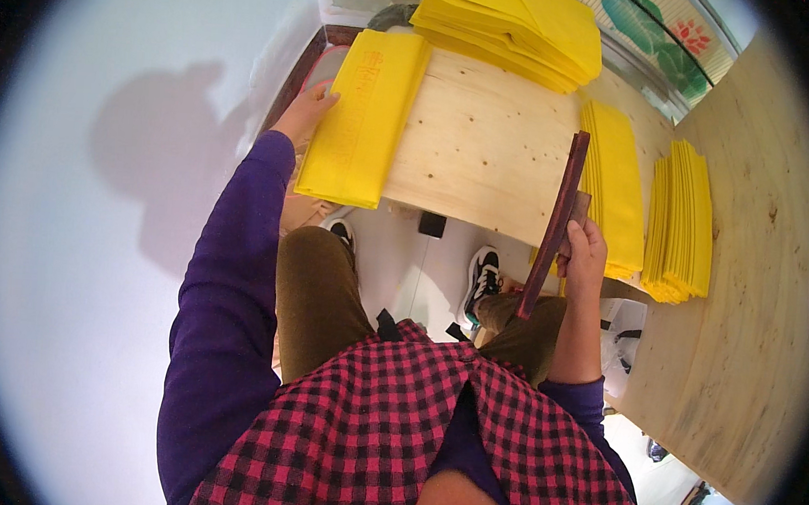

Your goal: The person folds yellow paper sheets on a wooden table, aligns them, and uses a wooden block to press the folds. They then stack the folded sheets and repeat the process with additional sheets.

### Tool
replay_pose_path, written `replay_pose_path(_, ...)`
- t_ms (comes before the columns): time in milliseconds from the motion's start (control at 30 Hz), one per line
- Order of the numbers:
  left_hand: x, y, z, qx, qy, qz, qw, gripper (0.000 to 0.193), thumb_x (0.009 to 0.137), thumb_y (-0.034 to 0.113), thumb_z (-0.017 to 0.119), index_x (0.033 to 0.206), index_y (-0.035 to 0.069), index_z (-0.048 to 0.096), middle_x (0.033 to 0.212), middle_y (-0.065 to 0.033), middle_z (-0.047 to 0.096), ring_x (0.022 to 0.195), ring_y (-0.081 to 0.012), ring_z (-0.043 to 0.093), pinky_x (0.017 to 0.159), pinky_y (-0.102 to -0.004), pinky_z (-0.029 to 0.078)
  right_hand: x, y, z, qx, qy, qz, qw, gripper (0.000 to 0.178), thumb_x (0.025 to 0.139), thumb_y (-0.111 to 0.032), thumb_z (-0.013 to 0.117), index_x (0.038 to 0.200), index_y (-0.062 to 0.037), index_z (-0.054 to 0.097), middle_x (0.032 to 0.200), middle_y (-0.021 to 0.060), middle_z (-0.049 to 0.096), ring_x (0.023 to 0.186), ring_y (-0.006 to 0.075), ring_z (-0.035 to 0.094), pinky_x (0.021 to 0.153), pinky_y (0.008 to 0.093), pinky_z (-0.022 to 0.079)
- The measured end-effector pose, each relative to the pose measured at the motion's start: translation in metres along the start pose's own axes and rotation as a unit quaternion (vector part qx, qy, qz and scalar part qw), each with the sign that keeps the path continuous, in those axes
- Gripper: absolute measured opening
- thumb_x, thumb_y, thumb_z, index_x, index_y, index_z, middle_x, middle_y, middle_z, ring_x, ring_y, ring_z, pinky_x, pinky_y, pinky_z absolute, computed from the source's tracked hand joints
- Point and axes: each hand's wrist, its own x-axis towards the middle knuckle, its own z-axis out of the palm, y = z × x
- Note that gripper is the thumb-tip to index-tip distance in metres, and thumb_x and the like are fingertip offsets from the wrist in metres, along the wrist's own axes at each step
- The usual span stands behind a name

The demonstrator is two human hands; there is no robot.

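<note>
At the table's left end lies a folded yellow sheet bundle (361, 127) with faint red printing down its upper face. My left hand (306, 114) grips its left edge, fingers closed there and partly hidden. In my right hand (585, 255) is a long, narrow, dark red-brown wooden stamp block (557, 219). My fingers wrap round the short handle on its back. The block is tilted upright over the table's front edge, apart from the yellow bundle. Its printing face is turned away to the left and shows only as an edge.
A thick pile of yellow sheets (512, 30) sits at the back of the pale wooden table (484, 138). Two more yellow stacks (614, 186) (681, 221) stand at the right. A wooden board (742, 270) rises on the far right; a white wall (84, 263) borders the left.
</note>
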Motion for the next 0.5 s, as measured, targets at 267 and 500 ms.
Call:
replay_pose_path(267, 0.023, -0.005, 0.021, -0.06, 0.032, -0.028, 0.997, 0.033, 0.086, 0.016, 0.051, 0.116, 0.002, 0.054, 0.101, -0.0086, 0.062, 0.088, -0.0154, 0.059, 0.077, -0.0296, 0.045, 0.001, -0.001, -0.001, 0.006, -0.014, 0.001, 1.0, 0.021, 0.088, -0.025, 0.052, 0.082, -0.0055, 0.052, 0.055, -0.002, 0.045, 0.038, 0.0065, 0.039, 0.032, 0.0206, 0.031)
replay_pose_path(500, 0.032, -0.021, 0.022, 0.003, 0.034, 0.018, 0.999, 0.036, 0.088, 0.015, 0.047, 0.12, -0.001, 0.049, 0.105, -0.012, 0.06, 0.092, -0.0191, 0.058, 0.08, -0.0299, 0.045, 0.001, -0.001, 0.0, 0.013, -0.008, 0.006, 1.0, 0.021, 0.088, -0.025, 0.052, 0.085, -0.0042, 0.053, 0.054, -0.0019, 0.043, 0.037, 0.0064, 0.037, 0.033, 0.0205, 0.031)
